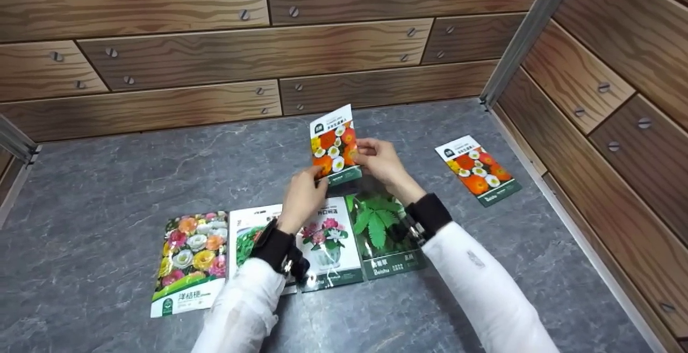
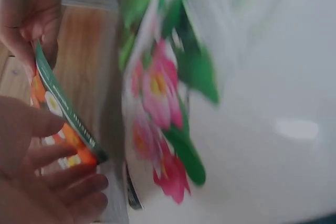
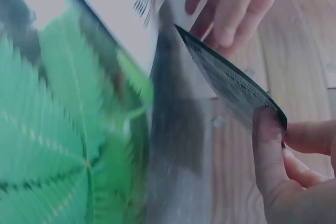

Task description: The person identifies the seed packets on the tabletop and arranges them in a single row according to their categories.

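Observation:
My right hand (image 1: 382, 162) pinches the right edge of an orange-and-white flower packet (image 1: 334, 146), which is tilted up above the row of packets. At its lower left corner, my left hand (image 1: 303, 197) has loosely bent, spread fingers. In the left wrist view, these left fingers (image 2: 79, 182) lie across the packet's (image 2: 52, 103) printed front without a clear grip; whether they touch it I cannot tell. The right wrist view has the right thumb (image 3: 268, 150) against the packet's back (image 3: 226, 85).
Below the hands lie a mixed-flower packet (image 1: 188, 256), a partly covered white packet (image 1: 247, 235), a pink-flower packet (image 1: 328, 245) and a green-leaf packet (image 1: 376, 229). A matching orange-flower packet (image 1: 477, 170) lies to the right. Wood-patterned walls (image 1: 215, 63) border the grey surface (image 1: 107, 181).

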Demonstrator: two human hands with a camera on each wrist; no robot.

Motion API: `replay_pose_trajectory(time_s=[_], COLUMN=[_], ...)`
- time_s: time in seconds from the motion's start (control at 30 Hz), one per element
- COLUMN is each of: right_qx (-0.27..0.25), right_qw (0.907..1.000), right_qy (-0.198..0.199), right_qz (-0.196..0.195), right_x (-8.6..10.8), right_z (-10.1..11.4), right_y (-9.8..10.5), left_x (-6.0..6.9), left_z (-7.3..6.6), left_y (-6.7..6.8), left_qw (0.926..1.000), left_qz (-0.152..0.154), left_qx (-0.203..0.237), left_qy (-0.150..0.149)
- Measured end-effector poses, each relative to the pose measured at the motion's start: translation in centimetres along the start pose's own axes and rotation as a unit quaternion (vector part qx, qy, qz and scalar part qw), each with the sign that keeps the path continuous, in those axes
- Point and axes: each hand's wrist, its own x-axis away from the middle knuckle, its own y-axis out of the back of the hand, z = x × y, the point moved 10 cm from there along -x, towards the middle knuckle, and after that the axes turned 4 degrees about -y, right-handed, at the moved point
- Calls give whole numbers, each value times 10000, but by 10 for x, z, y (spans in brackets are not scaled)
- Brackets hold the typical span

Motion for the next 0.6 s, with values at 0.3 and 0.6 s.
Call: replay_pose_trajectory(time_s=[0.3, 0.6], right_qx=[-641, -215], right_qw=[9958, 9956], right_qy=[617, 914], right_qz=[211, 61], right_x=[47, 87], right_z=[-3, -18], right_y=[4, 19], left_x=[37, 75], left_z=[7, 1], left_y=[28, 19], left_qw=[9677, 9380], left_qz=[-1307, -1577], left_qx=[2065, 2987], left_qy=[614, 774])
